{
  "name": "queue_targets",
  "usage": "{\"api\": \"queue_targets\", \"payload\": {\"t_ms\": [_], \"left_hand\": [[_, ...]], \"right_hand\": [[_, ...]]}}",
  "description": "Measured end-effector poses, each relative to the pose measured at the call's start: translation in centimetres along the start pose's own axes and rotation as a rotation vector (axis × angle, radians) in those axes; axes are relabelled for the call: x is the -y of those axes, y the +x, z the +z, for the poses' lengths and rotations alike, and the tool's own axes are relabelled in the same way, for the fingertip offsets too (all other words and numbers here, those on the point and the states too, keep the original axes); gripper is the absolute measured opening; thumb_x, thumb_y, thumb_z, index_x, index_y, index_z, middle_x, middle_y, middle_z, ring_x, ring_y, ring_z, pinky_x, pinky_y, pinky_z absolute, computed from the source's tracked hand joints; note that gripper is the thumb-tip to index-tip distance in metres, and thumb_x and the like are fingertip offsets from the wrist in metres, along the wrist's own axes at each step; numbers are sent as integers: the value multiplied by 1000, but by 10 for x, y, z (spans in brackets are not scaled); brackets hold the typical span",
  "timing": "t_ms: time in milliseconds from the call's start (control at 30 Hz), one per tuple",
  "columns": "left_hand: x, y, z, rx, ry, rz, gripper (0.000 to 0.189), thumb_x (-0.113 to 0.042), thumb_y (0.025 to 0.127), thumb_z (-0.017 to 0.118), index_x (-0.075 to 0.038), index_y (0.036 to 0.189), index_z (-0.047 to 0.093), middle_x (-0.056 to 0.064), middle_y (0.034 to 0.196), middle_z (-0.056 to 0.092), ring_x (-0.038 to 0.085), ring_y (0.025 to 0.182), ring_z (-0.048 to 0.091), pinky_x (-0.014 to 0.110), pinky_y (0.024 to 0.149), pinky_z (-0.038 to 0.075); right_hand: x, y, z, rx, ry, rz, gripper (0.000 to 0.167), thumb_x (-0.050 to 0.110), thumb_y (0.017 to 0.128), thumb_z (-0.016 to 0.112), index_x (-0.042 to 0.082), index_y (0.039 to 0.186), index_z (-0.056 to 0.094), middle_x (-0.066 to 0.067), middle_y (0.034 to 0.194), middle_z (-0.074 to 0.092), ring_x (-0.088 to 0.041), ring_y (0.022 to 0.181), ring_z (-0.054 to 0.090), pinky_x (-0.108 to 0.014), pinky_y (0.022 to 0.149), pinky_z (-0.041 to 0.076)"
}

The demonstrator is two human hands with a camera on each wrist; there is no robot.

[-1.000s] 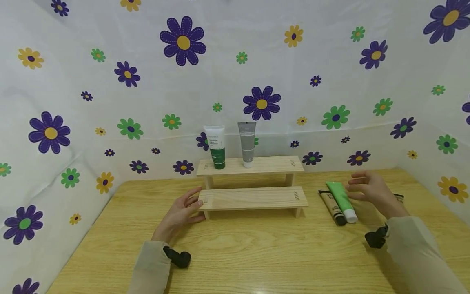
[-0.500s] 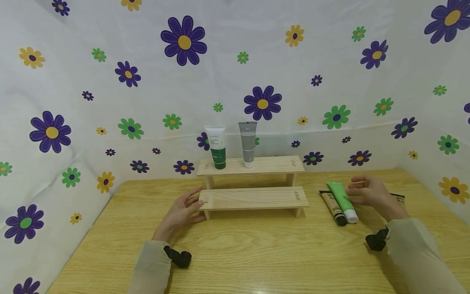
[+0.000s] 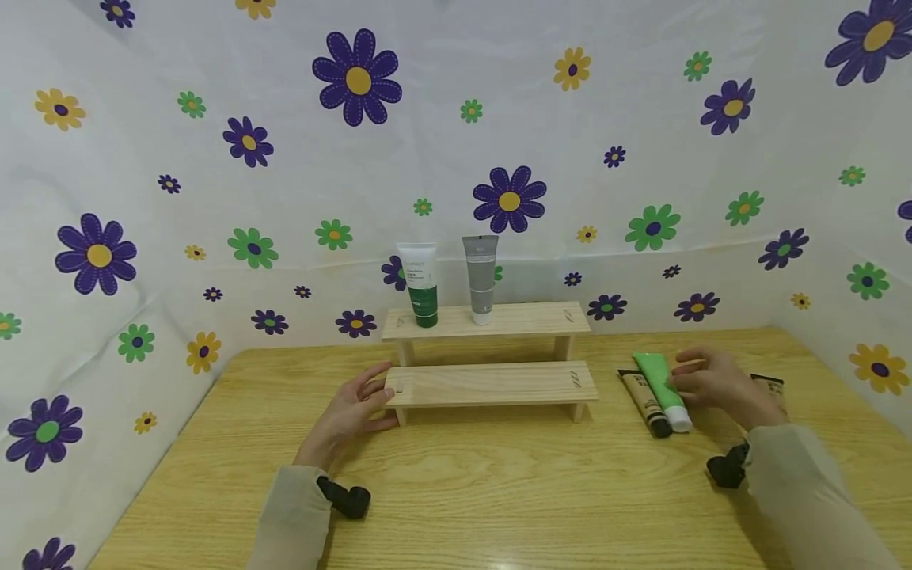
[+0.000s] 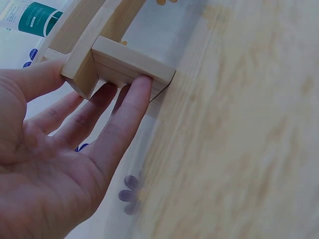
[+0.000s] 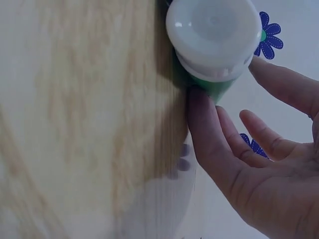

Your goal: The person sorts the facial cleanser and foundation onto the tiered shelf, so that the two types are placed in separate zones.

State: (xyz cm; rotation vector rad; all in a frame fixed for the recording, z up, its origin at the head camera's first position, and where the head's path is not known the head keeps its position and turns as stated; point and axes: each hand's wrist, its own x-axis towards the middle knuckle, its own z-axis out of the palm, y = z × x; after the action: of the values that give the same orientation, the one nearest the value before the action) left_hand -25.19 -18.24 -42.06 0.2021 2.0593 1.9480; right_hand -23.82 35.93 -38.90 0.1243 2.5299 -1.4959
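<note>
My left hand [image 3: 347,406] grips the left end of a two-tier wooden shelf [image 3: 492,383]. In the left wrist view, the thumb lies on the lower board's end [image 4: 82,74] and a fingertip touches the leg [image 4: 134,64]. At the right, my right hand [image 3: 727,385] is on a lying green tube [image 3: 657,376] with a white cap [image 5: 214,35]. The right wrist view has the thumb on one side of it and the index finger on the other, near the cap. A tan tube [image 3: 643,398] with a black cap lies beside the green one.
A white-and-green tube [image 3: 422,285] and a grey tube [image 3: 480,281] stand upright on the upper board. Another black-and-tan tube [image 3: 769,385] lies partly hidden behind the right hand. A flowered cloth [image 3: 299,182] rises behind the wooden table [image 3: 456,483].
My right hand has lowered onto the green tube and its fingers have closed in; the tube has shifted slightly left. The left hand stays on the shelf.
</note>
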Motion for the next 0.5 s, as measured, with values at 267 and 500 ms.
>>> {"api": "queue_targets", "payload": {"t_ms": [267, 500], "left_hand": [[2, 1, -1, 2, 5, 3, 60, -5, 107, 49, -1, 161, 21, 34, 155, 31, 52, 136, 40, 55, 96, 52], [3, 2, -1, -11, -2, -2, 60, -5, 107, 49, -3, 161, 22, 33, 155, 32, 49, 135, 42, 52, 96, 53]], "right_hand": [[4, -1, 1, 41, -49, 8, 71, 7, 98, 66, -25, 143, 21, -47, 138, 36, -19, 98, 62, -36, 82, 60], [9, 1, 3, 79, -98, 74, 78, 17, 96, 69, -24, 144, 24, -41, 130, 46, -31, 101, 61, -42, 83, 59]]}}
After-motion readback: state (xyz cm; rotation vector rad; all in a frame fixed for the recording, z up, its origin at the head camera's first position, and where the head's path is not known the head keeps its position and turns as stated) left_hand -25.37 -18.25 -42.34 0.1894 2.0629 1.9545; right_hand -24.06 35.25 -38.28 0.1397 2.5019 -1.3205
